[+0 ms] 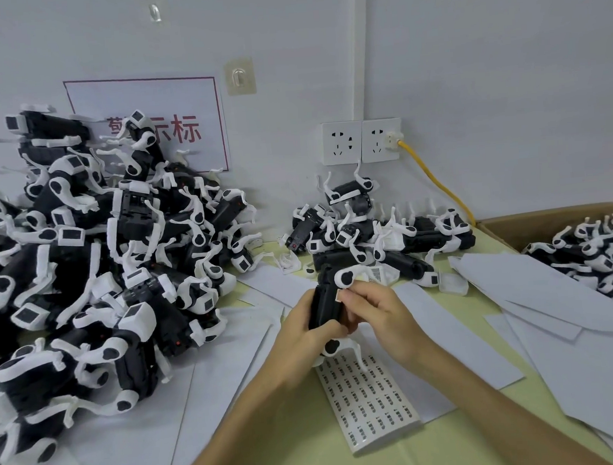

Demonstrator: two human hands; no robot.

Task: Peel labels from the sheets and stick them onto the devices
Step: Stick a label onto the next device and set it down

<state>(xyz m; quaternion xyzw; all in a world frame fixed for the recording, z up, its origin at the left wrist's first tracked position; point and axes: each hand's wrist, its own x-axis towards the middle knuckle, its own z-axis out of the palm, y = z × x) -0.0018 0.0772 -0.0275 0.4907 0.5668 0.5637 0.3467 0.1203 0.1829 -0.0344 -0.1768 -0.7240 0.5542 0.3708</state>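
My left hand [306, 328] grips a black and white device [326, 300], held upright above the table's middle. My right hand [380, 316] pinches a small white label [339, 295] against the device's black side. Below the hands lies a label sheet [374, 396] with several rows of small printed labels.
A big heap of devices [93, 269] fills the left side. A smaller pile [374, 235] lies by the wall under the sockets [360, 141] with a yellow cable [436, 183]. A cardboard box [550, 217] at right holds more devices. Spent white backing sheets [541, 288] cover the table.
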